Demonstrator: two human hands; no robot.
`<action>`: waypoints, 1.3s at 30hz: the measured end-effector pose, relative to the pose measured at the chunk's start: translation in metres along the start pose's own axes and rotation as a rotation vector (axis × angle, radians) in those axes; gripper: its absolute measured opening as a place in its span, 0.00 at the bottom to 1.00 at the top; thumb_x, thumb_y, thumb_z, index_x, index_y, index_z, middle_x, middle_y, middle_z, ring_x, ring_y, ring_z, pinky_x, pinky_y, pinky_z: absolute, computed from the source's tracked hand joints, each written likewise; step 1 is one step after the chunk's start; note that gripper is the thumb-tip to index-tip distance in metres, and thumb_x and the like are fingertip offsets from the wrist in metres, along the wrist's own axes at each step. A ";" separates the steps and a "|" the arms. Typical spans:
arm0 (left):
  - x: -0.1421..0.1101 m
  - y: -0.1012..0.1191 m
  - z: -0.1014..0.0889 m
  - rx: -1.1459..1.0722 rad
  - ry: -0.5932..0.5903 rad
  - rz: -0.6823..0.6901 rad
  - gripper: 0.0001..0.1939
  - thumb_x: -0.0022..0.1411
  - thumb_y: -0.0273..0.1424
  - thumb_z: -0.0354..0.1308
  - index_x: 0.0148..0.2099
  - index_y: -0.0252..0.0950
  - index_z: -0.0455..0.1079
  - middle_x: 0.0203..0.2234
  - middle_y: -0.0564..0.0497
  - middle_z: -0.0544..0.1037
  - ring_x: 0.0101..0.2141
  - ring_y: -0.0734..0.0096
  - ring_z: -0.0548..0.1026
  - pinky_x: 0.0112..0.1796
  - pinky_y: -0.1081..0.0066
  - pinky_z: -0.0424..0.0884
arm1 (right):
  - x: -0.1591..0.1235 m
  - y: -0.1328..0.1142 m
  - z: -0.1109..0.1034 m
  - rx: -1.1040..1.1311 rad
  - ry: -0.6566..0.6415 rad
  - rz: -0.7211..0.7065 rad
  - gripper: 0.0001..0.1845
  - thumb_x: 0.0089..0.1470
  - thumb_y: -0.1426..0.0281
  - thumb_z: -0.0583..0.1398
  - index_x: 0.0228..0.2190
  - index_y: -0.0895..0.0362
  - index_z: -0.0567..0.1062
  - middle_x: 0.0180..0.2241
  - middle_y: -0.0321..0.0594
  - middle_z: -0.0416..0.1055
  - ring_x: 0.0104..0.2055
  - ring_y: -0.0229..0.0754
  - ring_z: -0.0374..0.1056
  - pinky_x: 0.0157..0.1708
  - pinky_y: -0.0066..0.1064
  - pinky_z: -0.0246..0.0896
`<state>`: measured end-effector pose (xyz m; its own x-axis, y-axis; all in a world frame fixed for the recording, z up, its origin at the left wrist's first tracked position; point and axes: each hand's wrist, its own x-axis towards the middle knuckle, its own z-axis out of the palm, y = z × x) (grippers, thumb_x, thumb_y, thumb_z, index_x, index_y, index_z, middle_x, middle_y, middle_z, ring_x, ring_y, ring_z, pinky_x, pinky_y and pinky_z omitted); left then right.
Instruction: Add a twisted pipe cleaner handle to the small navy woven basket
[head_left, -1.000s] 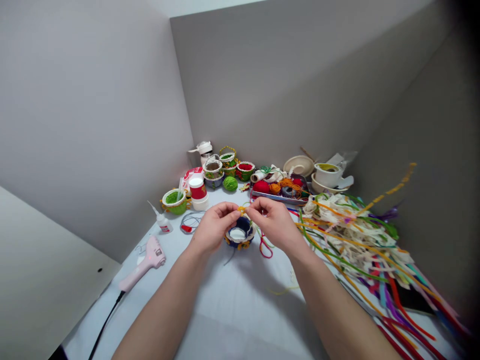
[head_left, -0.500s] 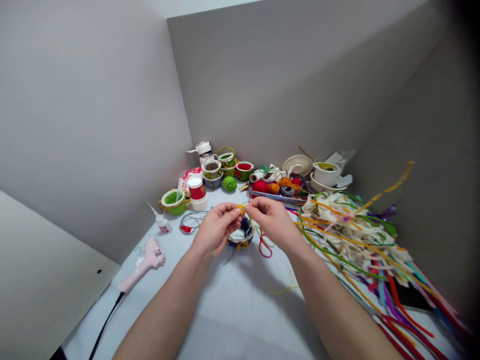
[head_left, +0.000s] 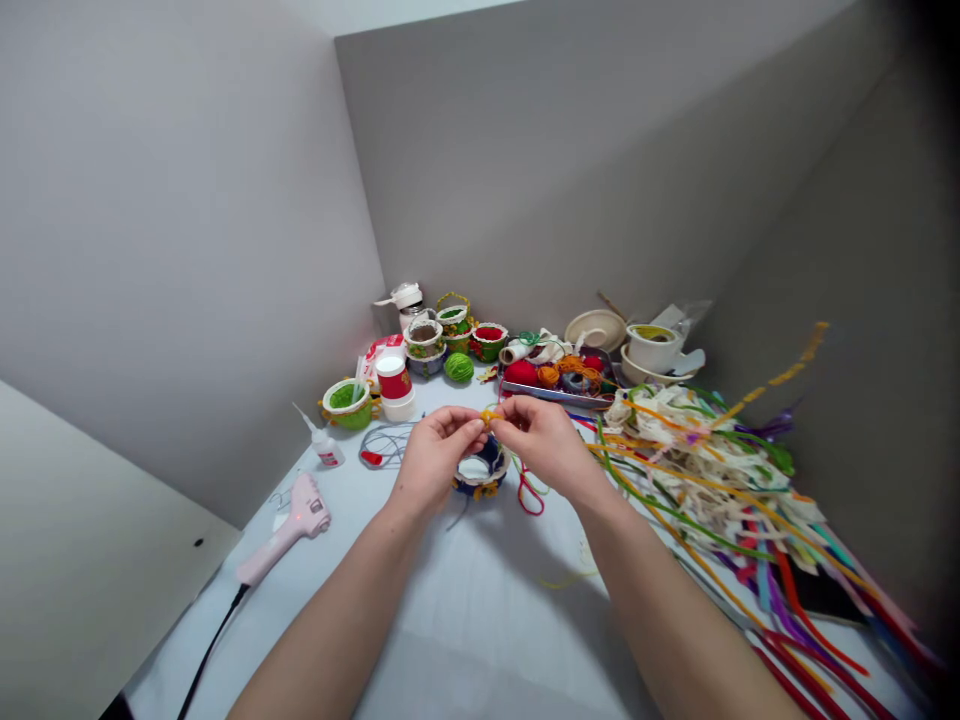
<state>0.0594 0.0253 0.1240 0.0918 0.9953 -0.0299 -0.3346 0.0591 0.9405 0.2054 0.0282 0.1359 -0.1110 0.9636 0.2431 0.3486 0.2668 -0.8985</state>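
Between both hands is a small yellow piece [head_left: 489,416], fuzzy like pipe cleaner or yarn; its exact shape is too small to make out. My left hand [head_left: 441,445] pinches it from the left with thumb and forefinger. From the right, my right hand [head_left: 541,437] pinches the same piece, fingertips nearly meeting the left ones. Just below the hands, a small dark blue basket [head_left: 480,488] with a white rim and yellow trim rests on the table, partly hidden by the left hand. A loop of red yarn [head_left: 531,497] lies beside it.
A pink glue gun [head_left: 289,530] and a glue bottle [head_left: 327,448] lie at left, near a green basket [head_left: 349,405]. Further back are several small baskets, a green yarn ball [head_left: 459,367] and a tray [head_left: 555,392] of yarn. Pipe cleaners and white strips [head_left: 675,440] heap up at right.
The fingertips have shifted slightly, and the yellow piece between them has turned and moved a little to the right. Everything on the table stays as it was.
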 end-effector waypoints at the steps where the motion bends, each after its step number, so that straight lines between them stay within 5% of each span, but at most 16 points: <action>1: 0.000 0.000 -0.001 0.006 -0.019 -0.004 0.14 0.46 0.31 0.68 0.37 0.32 0.72 0.27 0.52 0.77 0.28 0.77 0.74 0.34 0.74 0.70 | 0.001 0.001 -0.001 0.041 -0.012 0.019 0.08 0.49 0.65 0.59 0.24 0.58 0.71 0.23 0.34 0.69 0.24 0.34 0.60 0.24 0.26 0.52; 10: 0.003 -0.005 -0.007 0.293 -0.077 0.177 0.08 0.52 0.32 0.64 0.34 0.34 0.73 0.29 0.52 0.76 0.31 0.74 0.72 0.34 0.74 0.67 | 0.004 0.005 -0.004 0.244 -0.107 0.141 0.11 0.47 0.62 0.61 0.25 0.58 0.71 0.24 0.33 0.65 0.25 0.34 0.58 0.26 0.27 0.51; 25: 0.004 -0.005 -0.008 0.258 -0.196 0.188 0.04 0.55 0.30 0.59 0.33 0.35 0.68 0.25 0.55 0.71 0.27 0.76 0.67 0.31 0.75 0.63 | 0.003 0.005 -0.004 0.358 -0.251 0.211 0.07 0.44 0.67 0.59 0.21 0.58 0.68 0.18 0.29 0.60 0.21 0.31 0.51 0.21 0.26 0.44; 31: -0.001 -0.005 -0.006 0.727 -0.068 0.648 0.04 0.60 0.24 0.53 0.32 0.36 0.66 0.29 0.52 0.71 0.32 0.70 0.69 0.35 0.69 0.65 | 0.002 0.003 -0.004 0.288 -0.221 0.187 0.07 0.44 0.67 0.59 0.22 0.58 0.68 0.18 0.28 0.59 0.20 0.31 0.49 0.21 0.26 0.43; 35: 0.001 -0.006 -0.011 0.978 -0.105 0.985 0.07 0.62 0.21 0.49 0.36 0.37 0.66 0.31 0.48 0.72 0.36 0.67 0.68 0.39 0.65 0.65 | 0.002 0.002 -0.005 0.188 -0.213 0.144 0.10 0.46 0.64 0.59 0.23 0.58 0.68 0.20 0.29 0.60 0.21 0.31 0.49 0.21 0.26 0.43; 39: 0.004 -0.006 -0.014 1.056 -0.214 1.034 0.09 0.63 0.21 0.47 0.37 0.36 0.67 0.33 0.47 0.73 0.36 0.67 0.67 0.39 0.66 0.65 | 0.001 0.007 -0.006 0.001 -0.226 0.084 0.07 0.46 0.68 0.57 0.22 0.58 0.69 0.20 0.29 0.59 0.22 0.31 0.49 0.21 0.25 0.42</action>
<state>0.0484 0.0299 0.1139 0.4071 0.5263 0.7465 0.4710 -0.8212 0.3221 0.2136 0.0310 0.1324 -0.2873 0.9546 0.0791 0.3641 0.1853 -0.9127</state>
